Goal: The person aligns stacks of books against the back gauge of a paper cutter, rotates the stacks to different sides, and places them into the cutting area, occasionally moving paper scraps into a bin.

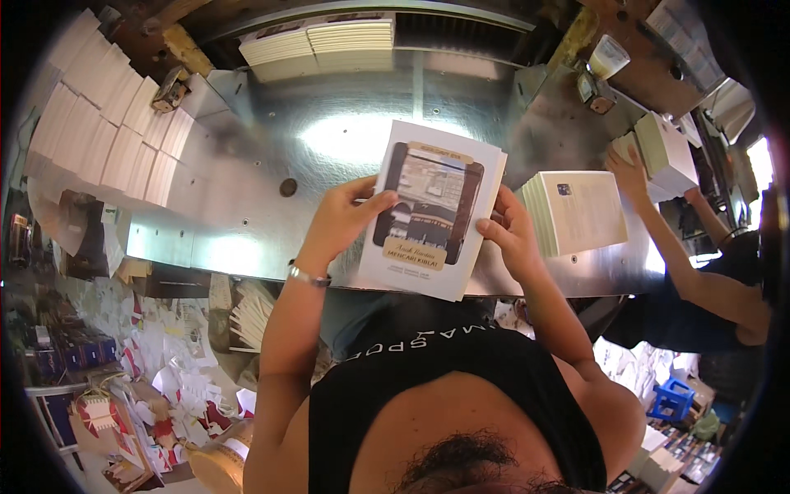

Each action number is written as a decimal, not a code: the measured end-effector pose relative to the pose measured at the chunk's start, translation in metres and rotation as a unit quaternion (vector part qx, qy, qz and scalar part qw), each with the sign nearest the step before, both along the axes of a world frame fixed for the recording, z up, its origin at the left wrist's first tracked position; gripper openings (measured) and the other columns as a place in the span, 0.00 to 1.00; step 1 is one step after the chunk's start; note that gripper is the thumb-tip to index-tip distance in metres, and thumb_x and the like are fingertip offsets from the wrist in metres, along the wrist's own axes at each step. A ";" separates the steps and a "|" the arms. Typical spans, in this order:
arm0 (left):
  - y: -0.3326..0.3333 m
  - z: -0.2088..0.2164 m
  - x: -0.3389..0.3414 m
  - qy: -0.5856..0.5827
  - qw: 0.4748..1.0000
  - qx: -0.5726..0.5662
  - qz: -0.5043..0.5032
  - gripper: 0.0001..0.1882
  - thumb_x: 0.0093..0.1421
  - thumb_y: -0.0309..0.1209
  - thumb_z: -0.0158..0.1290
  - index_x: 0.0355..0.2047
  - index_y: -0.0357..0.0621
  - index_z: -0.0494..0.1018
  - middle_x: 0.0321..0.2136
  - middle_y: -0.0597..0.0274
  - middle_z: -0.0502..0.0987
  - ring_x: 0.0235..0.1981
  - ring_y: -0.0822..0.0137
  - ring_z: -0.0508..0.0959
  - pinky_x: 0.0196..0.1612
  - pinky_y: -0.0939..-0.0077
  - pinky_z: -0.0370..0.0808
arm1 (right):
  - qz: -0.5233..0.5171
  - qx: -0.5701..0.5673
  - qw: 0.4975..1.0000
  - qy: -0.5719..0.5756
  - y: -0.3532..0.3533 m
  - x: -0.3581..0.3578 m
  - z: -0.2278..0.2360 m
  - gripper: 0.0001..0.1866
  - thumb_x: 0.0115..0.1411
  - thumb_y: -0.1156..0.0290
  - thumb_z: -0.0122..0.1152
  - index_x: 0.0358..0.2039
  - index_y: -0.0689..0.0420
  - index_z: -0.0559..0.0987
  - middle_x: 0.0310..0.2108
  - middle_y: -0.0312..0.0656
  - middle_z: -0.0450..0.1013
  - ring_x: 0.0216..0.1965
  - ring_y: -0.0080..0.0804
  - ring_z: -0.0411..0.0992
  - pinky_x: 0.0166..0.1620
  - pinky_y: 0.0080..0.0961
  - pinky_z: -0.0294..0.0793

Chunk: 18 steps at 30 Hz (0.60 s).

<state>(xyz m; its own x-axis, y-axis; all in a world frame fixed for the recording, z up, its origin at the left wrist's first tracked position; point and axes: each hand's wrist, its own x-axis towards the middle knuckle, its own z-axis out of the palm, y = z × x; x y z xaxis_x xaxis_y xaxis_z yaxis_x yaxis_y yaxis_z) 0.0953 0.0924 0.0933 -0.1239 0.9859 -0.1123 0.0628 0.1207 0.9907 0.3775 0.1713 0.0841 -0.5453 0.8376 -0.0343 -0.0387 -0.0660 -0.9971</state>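
Observation:
A white-covered book [453,276] with a picture on its front is held over the near part of the metal worktable [329,255]. My left hand [350,216] grips its left edge, thumb on the cover and fingers behind. On the opposite edge, my right hand [512,235] is closed the same way, with the thumb on top. The book tilts slightly clockwise, its cover facing up. Just right of my right hand stands a stack of cream-coloured books [580,216]. Whether the held piece is one book or several thin ones, I cannot tell.
Stacked white paper blocks [103,123] fill the left side; more stacks [317,45] sit at the back. At right, a co-worker's hand [629,169] touches another book stack [665,152]. A plastic cup [609,58] stands back right. Paper scraps [177,379] litter the lower left.

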 end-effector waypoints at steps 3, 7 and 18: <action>0.017 -0.014 0.002 0.026 0.999 -0.020 0.018 0.22 0.64 0.45 0.58 0.44 0.34 0.80 0.32 0.64 0.82 0.34 0.78 0.77 0.38 0.81 0.74 | -0.017 -0.059 0.998 -0.024 0.004 -0.006 -0.005 0.34 0.60 0.67 0.62 0.64 0.63 0.62 0.44 0.47 0.74 0.41 0.31 0.76 0.42 0.26 0.77; 0.023 -0.009 -0.008 0.194 0.973 -0.121 -0.039 0.25 0.66 0.51 0.51 0.39 0.39 0.83 0.23 0.60 0.80 0.25 0.75 0.74 0.33 0.75 0.73 | -0.056 -0.118 0.990 -0.050 0.008 -0.009 -0.033 0.27 0.64 0.63 0.58 0.59 0.63 0.67 0.41 0.43 0.75 0.36 0.27 0.75 0.40 0.23 0.76; 0.019 -0.032 0.019 0.093 0.990 0.065 0.088 0.14 0.60 0.37 0.61 0.37 0.38 0.82 0.28 0.58 0.84 0.28 0.76 0.79 0.36 0.78 0.76 | -0.019 -0.085 0.996 -0.020 0.006 0.030 -0.043 0.29 0.70 0.57 0.49 0.66 0.58 0.60 0.50 0.44 0.73 0.37 0.31 0.77 0.36 0.21 0.78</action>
<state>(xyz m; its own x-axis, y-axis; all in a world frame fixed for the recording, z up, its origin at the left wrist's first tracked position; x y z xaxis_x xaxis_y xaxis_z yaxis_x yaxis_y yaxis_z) 0.1140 0.1113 0.0612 -0.3008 0.9521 0.0558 0.2351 0.0173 0.9718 0.4075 0.1773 0.0414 -0.5084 0.8381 -0.1980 -0.0042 -0.2324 -0.9726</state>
